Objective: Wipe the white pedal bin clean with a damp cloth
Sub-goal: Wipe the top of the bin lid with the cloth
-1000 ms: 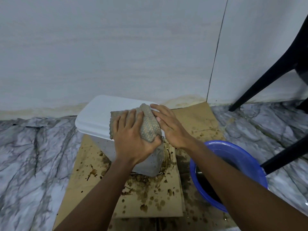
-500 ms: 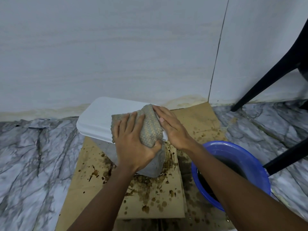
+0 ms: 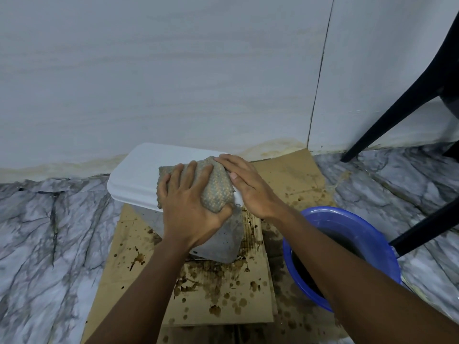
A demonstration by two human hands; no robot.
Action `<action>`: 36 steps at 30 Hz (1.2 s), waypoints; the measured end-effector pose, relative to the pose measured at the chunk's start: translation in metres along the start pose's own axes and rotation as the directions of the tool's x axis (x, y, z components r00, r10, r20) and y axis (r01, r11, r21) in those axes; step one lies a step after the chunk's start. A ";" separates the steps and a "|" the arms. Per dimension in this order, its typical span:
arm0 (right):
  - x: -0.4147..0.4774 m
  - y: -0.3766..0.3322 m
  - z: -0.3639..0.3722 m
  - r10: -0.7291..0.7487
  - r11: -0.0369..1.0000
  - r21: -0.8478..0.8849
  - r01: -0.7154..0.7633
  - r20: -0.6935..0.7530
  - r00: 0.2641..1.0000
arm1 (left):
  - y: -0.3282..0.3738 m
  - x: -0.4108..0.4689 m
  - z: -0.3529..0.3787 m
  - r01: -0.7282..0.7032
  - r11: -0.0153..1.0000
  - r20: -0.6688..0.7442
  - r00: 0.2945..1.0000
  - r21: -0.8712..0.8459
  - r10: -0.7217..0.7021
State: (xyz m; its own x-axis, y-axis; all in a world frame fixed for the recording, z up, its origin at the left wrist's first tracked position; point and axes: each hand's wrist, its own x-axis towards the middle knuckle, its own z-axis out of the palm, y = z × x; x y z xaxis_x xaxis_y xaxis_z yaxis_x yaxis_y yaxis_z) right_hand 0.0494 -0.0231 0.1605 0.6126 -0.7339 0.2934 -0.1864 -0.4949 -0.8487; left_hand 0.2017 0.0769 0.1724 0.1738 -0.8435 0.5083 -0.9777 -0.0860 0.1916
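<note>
The pedal bin [image 3: 139,175] stands directly under both hands, its back near the wall [image 3: 173,70] beyond the fingertips. The left hand [image 3: 191,212] grasps the cloth [image 3: 217,192], fingers spread over it and thumb hooked round its near end, pressing it onto the right part of the lid. The right hand [image 3: 250,189] lies flat with straight fingers on the cloth's right side and the lid's right edge. Left of the left hand the lid is bare out to its rounded rim, with marble floor [image 3: 49,232] beyond. Just beside the right forearm sits a blue basin [image 3: 347,219] of dark water. Black chair legs [image 3: 387,122] stand further right. The lid looks clean white, while the body below the left hand is grey and speckled. The bin stands on brown-spattered cardboard [image 3: 223,294].
</note>
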 end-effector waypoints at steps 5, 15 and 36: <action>0.001 0.002 0.000 0.011 1.000 0.005 -0.011 -0.023 1.000 | 0.013 0.001 0.004 0.020 1.000 -0.023 1.000 -0.014 -0.021; -0.001 -0.003 -0.001 0.017 1.000 -0.025 -0.017 0.014 1.000 | -0.043 -0.003 -0.021 -0.111 0.964 0.128 0.981 -0.242 0.145; -0.002 0.001 0.003 0.025 1.000 0.001 -0.025 -0.048 0.999 | 0.002 0.005 -0.006 0.063 0.982 0.010 0.998 -0.180 -0.062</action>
State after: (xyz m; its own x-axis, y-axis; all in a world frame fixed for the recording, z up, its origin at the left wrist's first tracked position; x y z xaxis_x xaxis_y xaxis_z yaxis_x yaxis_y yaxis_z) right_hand 0.0505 -0.0205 0.1576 0.5698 -0.7678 0.2928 -0.2012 -0.4758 -0.8562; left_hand 0.2017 0.0756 0.1809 0.2331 -0.8415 0.4874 -0.9275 -0.0418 0.3715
